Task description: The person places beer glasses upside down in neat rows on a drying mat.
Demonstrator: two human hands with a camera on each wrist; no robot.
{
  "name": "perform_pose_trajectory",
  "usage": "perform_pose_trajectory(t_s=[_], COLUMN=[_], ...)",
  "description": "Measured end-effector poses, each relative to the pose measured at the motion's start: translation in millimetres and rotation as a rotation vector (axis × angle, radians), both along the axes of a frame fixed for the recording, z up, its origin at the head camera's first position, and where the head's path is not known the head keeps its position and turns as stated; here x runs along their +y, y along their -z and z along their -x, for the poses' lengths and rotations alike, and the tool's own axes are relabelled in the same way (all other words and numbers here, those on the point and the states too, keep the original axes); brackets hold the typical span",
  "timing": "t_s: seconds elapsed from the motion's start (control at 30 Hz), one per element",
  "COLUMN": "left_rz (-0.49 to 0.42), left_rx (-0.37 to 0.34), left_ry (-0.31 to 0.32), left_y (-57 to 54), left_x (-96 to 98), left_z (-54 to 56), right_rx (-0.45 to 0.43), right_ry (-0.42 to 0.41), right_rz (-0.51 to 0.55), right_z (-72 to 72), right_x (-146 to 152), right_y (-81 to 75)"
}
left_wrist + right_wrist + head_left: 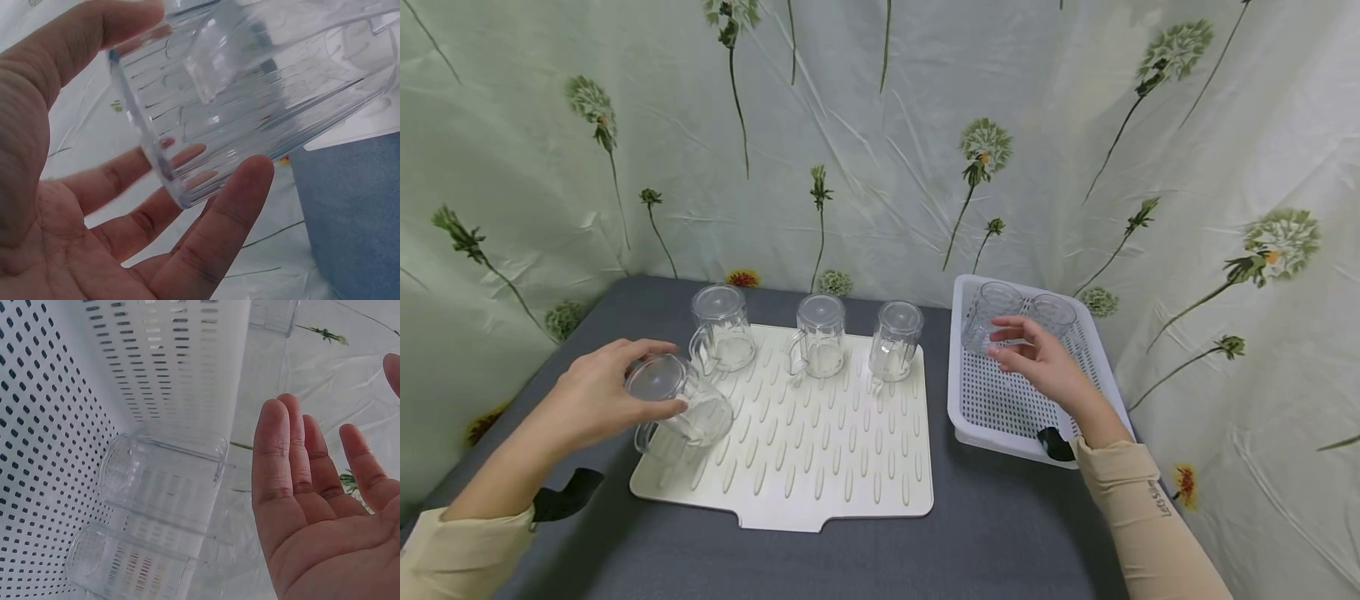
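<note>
My left hand (602, 392) grips a clear glass mug (703, 412) by its base end, thumb on one side and fingers on the other. The mug is tilted, base up toward the palm and mouth down over the left front of the white ribbed mat (820, 433). Its fluted wall (250, 119) fills much of the left wrist view. Over the white basket (958, 367), my right hand (1033, 358) hovers with fingers relaxed and nothing in it. Two clear drinking glasses (165, 481) stand inside the basket, partly behind that hand in the head view.
Three upside-down glass mugs line the mat's far edge: one at left (726, 333), one in the middle (822, 342) and one at right (895, 346). The dark grey table (880, 550) meets a flower-print curtain (880, 150) behind. The basket's raised perforated walls stand at the right.
</note>
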State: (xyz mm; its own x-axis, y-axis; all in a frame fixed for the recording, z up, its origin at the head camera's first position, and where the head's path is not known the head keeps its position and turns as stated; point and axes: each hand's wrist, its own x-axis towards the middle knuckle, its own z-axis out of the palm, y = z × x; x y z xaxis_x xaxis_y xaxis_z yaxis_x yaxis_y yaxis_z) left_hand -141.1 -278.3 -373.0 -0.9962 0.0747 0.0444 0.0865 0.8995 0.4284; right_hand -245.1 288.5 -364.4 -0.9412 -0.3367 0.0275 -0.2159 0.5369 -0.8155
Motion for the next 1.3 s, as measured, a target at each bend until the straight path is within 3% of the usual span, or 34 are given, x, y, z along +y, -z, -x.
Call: perform_pose_trajectory(t_s=[0.17,0.43,0.8,1.3], left_rz=[-0.020,-0.038,-0.092,-0.098], left_rx=[-0.013,0.014,0.058,0.080], left_ry=[-0.043,-0.056,-0.094,-0.129], left_y=[2.0,7.9,18.8,20.7], left_x=[1.7,3.3,5.2,8.7], left_z=[0.2,1.3,0.8,-0.9], right_rx=[-0.009,-0.017,0.021,0.002], right_ry=[0.004,0.019,0.083,0.221], right_rz=[0.017,0.045,-0.110,-0.241], right_z=[1.5,3.8,10.7,31.3], right_x=[3,8,11,6], right_y=[-0.1,-1.1,-7.5,-19.1])
